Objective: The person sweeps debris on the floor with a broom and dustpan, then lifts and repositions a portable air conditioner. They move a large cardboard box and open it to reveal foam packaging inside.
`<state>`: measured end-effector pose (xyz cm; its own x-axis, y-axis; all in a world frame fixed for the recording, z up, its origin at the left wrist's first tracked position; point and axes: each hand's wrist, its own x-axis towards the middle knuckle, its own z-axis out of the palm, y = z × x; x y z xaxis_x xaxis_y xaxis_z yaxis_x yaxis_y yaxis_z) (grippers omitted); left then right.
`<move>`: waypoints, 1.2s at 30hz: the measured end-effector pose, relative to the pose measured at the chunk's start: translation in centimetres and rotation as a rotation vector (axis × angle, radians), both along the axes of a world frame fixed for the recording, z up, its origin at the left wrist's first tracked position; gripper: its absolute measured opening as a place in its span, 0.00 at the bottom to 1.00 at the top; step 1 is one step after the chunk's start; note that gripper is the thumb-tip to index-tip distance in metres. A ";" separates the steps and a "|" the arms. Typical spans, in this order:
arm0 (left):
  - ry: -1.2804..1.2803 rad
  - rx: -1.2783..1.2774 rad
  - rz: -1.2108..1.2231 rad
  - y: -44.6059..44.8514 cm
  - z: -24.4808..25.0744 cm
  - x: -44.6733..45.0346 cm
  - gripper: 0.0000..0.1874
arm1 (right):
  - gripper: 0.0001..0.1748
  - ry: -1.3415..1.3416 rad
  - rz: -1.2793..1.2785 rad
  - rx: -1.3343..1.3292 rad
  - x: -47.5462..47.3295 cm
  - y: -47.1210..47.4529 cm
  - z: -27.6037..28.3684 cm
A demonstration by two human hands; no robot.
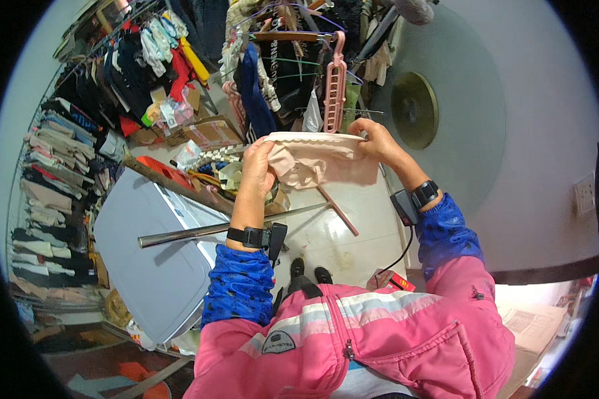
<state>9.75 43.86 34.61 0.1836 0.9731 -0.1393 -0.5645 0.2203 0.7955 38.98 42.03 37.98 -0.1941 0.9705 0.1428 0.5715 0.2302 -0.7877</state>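
Note:
A pale pink cloth garment [299,164] is held up in front of me, its band stretched taut between both hands. My left hand [257,167] grips the left end of the band, with folds of cloth bunched beside the fingers. At the right end, my right hand [375,142] pinches the band. Just beyond the garment hangs a pink plastic multi-slot hanger [335,95], hooked near a wooden clothes hanger [292,37]. Its lower end appears right behind the band; whether they touch I cannot tell.
A metal pole [189,234] with a reddish crossbar [340,212] extends below my hands. To the left stands a large pale-blue lidded box [149,254]. Crowded clothes racks [120,75] line the left and back. A wall [534,149] rises on the right.

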 end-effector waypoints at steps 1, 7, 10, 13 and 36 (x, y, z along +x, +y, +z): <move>-0.060 0.000 -0.101 -0.2 0.9 0.5 0.11 | 0.16 0.034 -0.048 -0.030 0.9 0.0 -0.3; 0.175 0.112 -0.481 -1.9 5.0 1.6 0.15 | 0.04 0.412 0.026 -0.350 7.3 -1.6 0.4; 0.947 0.407 -0.630 -1.6 6.0 1.9 0.14 | 0.13 0.425 0.121 -0.403 9.3 -3.1 1.1; 1.330 0.630 -0.370 -1.6 6.6 2.9 0.12 | 0.16 0.143 0.110 -0.405 10.2 -4.5 2.0; 0.832 0.393 -0.558 -2.4 8.0 7.1 0.11 | 0.14 0.069 0.199 -0.235 8.6 -6.7 1.3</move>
<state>16.85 41.49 42.59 0.6078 0.7848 -0.1211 0.2877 -0.0755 0.9547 47.54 35.33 39.30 -0.3809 0.9226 -0.0615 0.4768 0.1390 -0.8679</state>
